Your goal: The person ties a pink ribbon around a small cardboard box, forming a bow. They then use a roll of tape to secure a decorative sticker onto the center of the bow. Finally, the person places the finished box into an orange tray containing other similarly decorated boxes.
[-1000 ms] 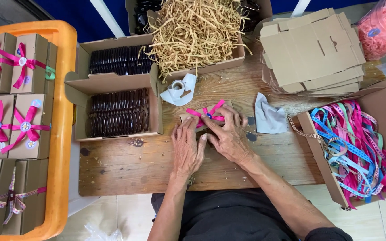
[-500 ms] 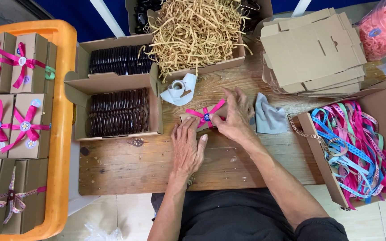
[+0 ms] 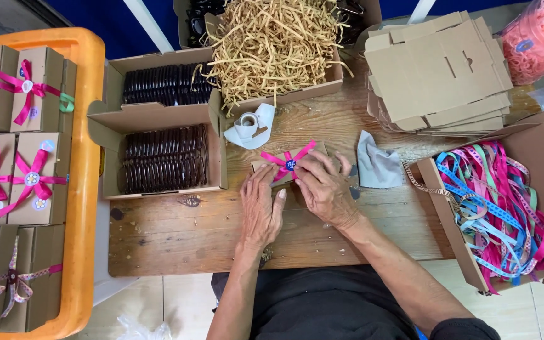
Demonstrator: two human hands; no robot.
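A small brown cardboard box [image 3: 262, 166] lies on the wooden table [image 3: 184, 233], topped with a pink ribbon bow [image 3: 288, 160] and a round blue sticker. My left hand [image 3: 260, 204] rests flat on the box's near left side. My right hand [image 3: 323, 186] covers its right half, fingers spread over the lid next to the bow. Much of the box is hidden under both hands.
Two open boxes of dark round pieces [image 3: 165, 157] sit left. Paper shred fills a box [image 3: 272, 38] behind. A tape roll [image 3: 245, 124], grey cloth [image 3: 378, 167], flat cardboard stack [image 3: 439, 69], ribbon box [image 3: 495, 201] and orange tray [image 3: 86, 189] of finished boxes surround.
Both hands shifted slightly on the box; my right hand pulled back toward me from the bow, and my left moved up against the box's left side.
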